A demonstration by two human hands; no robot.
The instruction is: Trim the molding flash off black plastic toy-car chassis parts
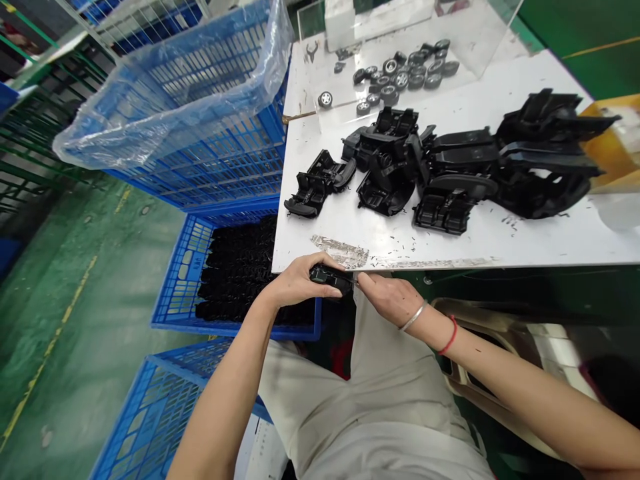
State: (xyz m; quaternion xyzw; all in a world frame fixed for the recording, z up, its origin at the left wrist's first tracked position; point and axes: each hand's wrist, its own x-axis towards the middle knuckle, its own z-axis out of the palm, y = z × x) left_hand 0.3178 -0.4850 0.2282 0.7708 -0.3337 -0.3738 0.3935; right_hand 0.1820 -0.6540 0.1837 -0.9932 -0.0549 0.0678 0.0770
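My left hand (300,281) grips a black plastic toy car interior part (333,279) at the table's front edge, thumb below it and fingers above. At the part's right end, my right hand (387,297) is closed. A thin sliver shows at its fingertips, too small to name. Similar black car interior parts lie on the table beyond my hands: one apart on the left (320,183) and a heap (450,160) stretching to the right.
Small black toy wheels (400,80) lie at the back by a clear plastic panel. Black shavings litter the white table (310,247) near its front edge. A blue crate (185,267) of black parts stands below left, before a bag-lined crate (200,147). A yellow container (607,157) is right.
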